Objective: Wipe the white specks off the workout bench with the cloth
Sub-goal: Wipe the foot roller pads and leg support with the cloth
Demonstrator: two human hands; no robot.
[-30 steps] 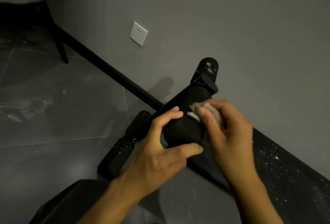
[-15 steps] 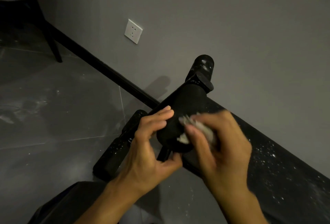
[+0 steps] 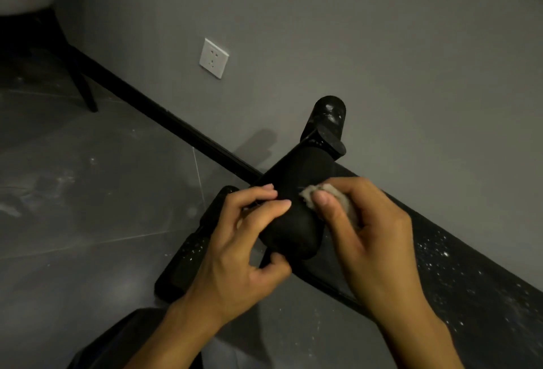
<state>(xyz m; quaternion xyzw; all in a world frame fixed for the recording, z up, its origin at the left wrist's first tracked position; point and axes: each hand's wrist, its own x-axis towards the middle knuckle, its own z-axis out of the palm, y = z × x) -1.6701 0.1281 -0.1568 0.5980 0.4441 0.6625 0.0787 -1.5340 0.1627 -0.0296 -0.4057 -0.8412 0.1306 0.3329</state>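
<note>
Left hand (image 3: 235, 251) curls fingers and thumb around the black roller (image 3: 296, 221), frame centre. Right hand (image 3: 373, 245) pinches the cloth (image 3: 307, 192) against it; speckled bench (image 3: 455, 280) lower right.

Single head-worn view, wide-angle, looking forward and steeply down over the person's own forearms. The frame is rolled: the baseboard (image 3: 176, 122) runs diagonally from upper left to lower right, with grey wall (image 3: 382, 45) above it and tiled floor (image 3: 73, 192) on the left. Nearest the lens, low centre: left hand (image 3: 235, 251) gripping the foam roller (image 3: 293, 216) of the workout bench (image 3: 440, 266), right hand (image 3: 373, 239) pinching the cloth (image 3: 346, 205). Farther off, upper left: wall outlet (image 3: 214, 58), chair leg (image 3: 85, 89).
</note>
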